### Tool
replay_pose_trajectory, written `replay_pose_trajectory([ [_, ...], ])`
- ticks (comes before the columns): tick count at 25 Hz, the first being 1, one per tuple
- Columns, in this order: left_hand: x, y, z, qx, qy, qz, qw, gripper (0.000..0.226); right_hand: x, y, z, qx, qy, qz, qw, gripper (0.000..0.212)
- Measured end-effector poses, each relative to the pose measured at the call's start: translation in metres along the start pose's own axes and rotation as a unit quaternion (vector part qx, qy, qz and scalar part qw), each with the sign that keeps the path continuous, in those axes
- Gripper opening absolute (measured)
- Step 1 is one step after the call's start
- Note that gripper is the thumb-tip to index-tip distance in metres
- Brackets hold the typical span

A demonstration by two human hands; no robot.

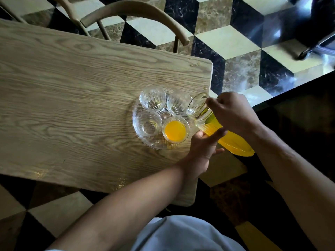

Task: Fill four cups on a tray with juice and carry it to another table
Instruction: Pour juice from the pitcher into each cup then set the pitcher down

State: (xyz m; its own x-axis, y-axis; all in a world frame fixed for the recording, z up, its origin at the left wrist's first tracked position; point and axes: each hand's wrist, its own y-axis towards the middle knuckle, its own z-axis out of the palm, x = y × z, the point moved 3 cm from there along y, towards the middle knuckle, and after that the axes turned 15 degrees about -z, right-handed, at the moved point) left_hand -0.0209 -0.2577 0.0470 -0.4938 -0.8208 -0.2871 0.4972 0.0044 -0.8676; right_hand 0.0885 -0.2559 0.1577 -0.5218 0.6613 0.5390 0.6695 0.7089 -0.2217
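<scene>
Now I am gripping the tilted jug (pixel 226 134) of juice with my right hand (pixel 233 115) near its mouth and steadying its underside with my left hand (pixel 203 147), thumb out, beside the glass tray (pixel 137 134) on the wooden table (pixel 72 105), where one cup (pixel 175 131) of four is holding juice.

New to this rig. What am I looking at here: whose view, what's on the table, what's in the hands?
No robot: one wide-angle camera on a person's head, looking down at their bare hands. A wooden table carries a round glass tray with four glass cups. The near-right cup holds orange juice; the other three look empty. The right hand grips the neck of a tilted glass pitcher of juice, its mouth over the tray's right edge. The left hand supports the pitcher from below. A chair stands behind.
</scene>
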Motion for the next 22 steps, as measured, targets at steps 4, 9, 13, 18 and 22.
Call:
replay_pose_trajectory([
  [4, 0.001, 0.008, 0.009, -0.001, -0.019, 0.000, 1.000, 0.105, -0.003, 0.013, 0.001, 0.008, -0.037, -0.006, 0.999, 0.046],
  [9, -0.002, 0.018, 0.013, -0.003, -0.035, -0.014, 0.999, 0.073, -0.001, 0.026, 0.002, 0.026, -0.065, -0.016, 0.997, 0.046],
  [13, -0.003, 0.022, 0.015, -0.014, -0.046, -0.020, 0.999, 0.076, 0.001, 0.034, 0.004, 0.038, -0.077, -0.016, 0.996, 0.046],
  [18, -0.008, 0.019, 0.016, -0.007, -0.061, -0.032, 0.998, 0.077, 0.003, 0.042, 0.006, 0.056, -0.099, -0.033, 0.993, 0.045],
  [22, -0.009, 0.016, 0.018, -0.001, -0.058, -0.047, 0.997, 0.081, 0.004, 0.044, 0.006, 0.067, -0.121, -0.047, 0.989, 0.043],
])
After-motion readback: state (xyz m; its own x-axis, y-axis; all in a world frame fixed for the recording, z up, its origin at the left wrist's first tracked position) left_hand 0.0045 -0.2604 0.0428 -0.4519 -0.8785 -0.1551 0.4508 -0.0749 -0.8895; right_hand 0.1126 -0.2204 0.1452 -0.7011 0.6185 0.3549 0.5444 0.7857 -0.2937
